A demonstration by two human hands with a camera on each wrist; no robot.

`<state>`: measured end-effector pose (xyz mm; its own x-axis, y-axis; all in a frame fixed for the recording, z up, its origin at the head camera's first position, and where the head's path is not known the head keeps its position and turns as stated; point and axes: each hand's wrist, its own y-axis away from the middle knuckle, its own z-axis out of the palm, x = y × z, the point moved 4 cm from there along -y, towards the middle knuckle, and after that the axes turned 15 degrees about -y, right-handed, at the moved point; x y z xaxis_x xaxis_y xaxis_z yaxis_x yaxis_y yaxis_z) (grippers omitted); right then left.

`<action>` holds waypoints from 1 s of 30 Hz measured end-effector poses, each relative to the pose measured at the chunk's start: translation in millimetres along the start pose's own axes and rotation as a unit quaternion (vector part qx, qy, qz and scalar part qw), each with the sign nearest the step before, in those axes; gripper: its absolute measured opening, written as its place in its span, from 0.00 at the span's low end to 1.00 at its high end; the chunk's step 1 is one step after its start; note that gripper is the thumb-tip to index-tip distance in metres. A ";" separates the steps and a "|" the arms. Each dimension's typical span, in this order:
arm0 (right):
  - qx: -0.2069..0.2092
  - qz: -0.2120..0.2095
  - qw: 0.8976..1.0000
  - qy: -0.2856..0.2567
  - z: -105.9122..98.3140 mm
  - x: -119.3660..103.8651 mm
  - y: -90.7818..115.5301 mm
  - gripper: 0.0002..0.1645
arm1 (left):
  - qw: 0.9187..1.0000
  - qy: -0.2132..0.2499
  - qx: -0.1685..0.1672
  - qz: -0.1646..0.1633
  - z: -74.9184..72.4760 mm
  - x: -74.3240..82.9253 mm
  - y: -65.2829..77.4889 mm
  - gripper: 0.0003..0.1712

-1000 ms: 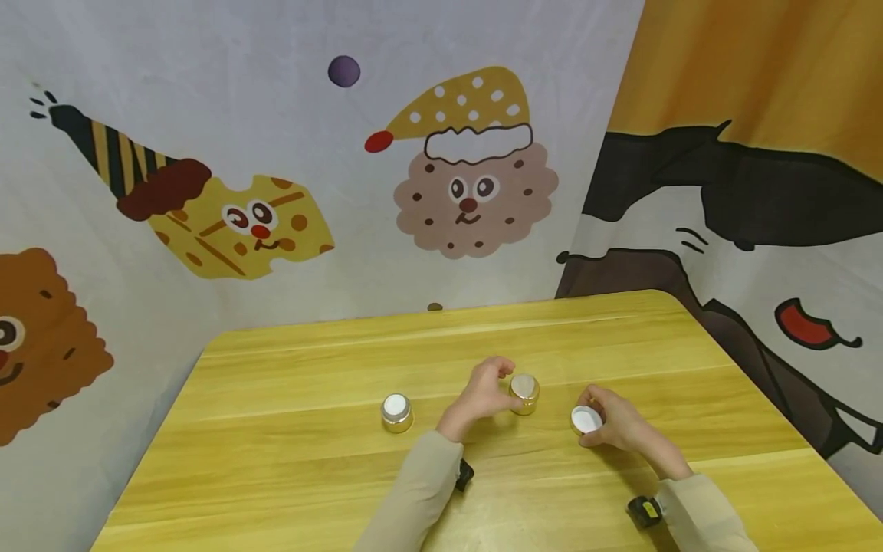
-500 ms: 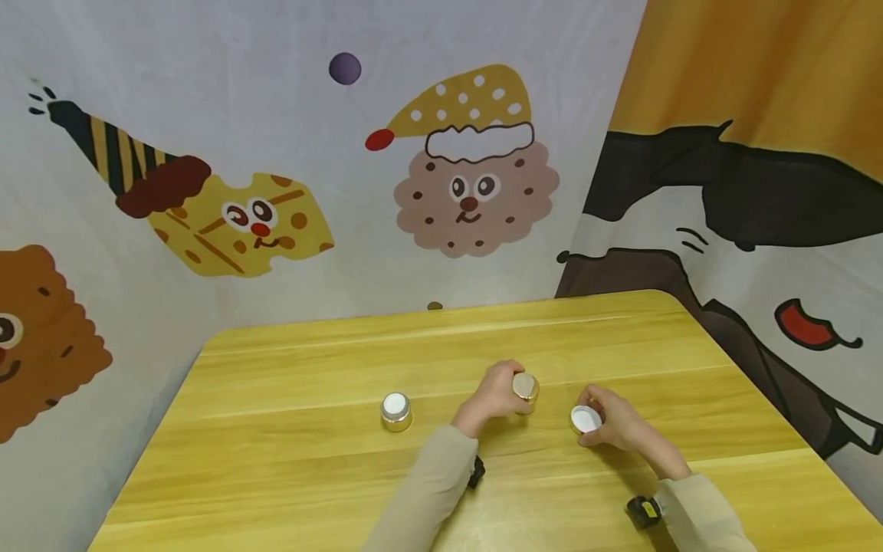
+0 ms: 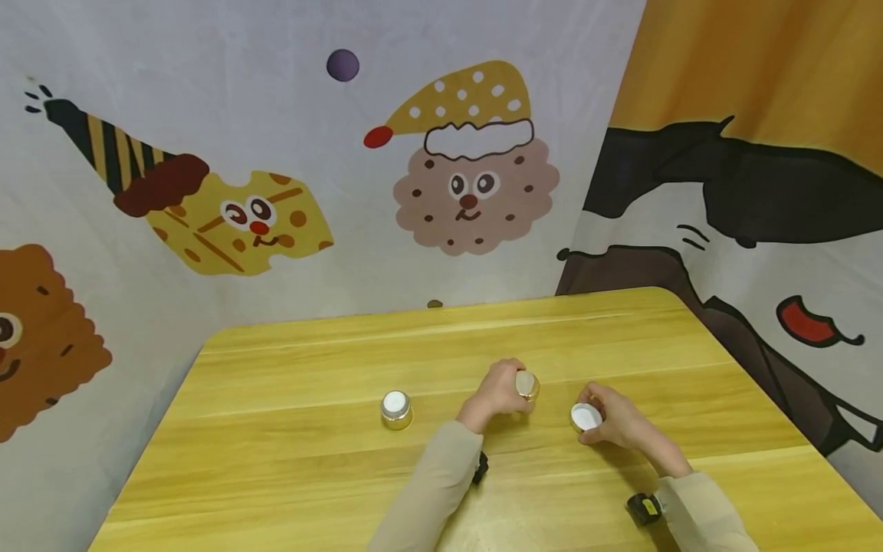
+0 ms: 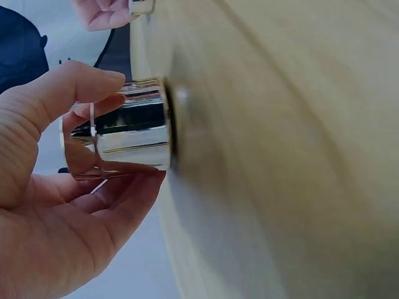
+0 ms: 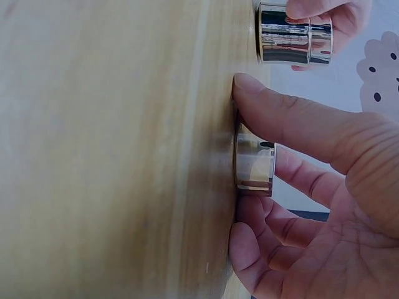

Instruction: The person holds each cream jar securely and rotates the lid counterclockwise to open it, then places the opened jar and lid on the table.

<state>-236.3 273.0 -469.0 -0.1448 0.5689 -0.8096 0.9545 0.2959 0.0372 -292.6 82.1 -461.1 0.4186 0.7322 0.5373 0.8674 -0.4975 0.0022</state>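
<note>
Now the left hand has its fingers clamped around the jar; a second ago they stood apart beside it. Both hands thus seem engaged: right of the jar, the right hand pinches the lid, hollow side up. Left of the jar stands a white-topped pot.

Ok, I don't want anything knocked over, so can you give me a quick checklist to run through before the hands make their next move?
1. Left hand gripping the held jar: ok, thumb and fingers are around it.
2. Cap off that jar: not ok, it is on.
3. Right hand on the lid: ok, white inside facing up.
4. Other jar upright on the table: ok, clear of both hands.
5. Held jar's base fully on the table: cannot tell.
</note>
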 end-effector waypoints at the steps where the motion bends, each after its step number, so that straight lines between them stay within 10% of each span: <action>1: 0.000 -0.001 1.000 -0.001 -0.2 -0.1 -0.2 0.30 | 1.000 -0.002 0.002 0.002 0.9 -0.8 -0.6 0.29; 30: 0.002 0.004 1.000 -0.013 0.1 0.7 -0.4 0.30 | 1.000 0.020 0.014 -0.005 2.4 -11.4 2.5 0.26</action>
<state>-236.8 273.2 -469.7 -0.1308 0.5506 -0.8244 0.9567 0.2884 0.0408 -294.6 73.5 -469.3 0.3989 0.7180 0.5705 0.8794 -0.4759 -0.0159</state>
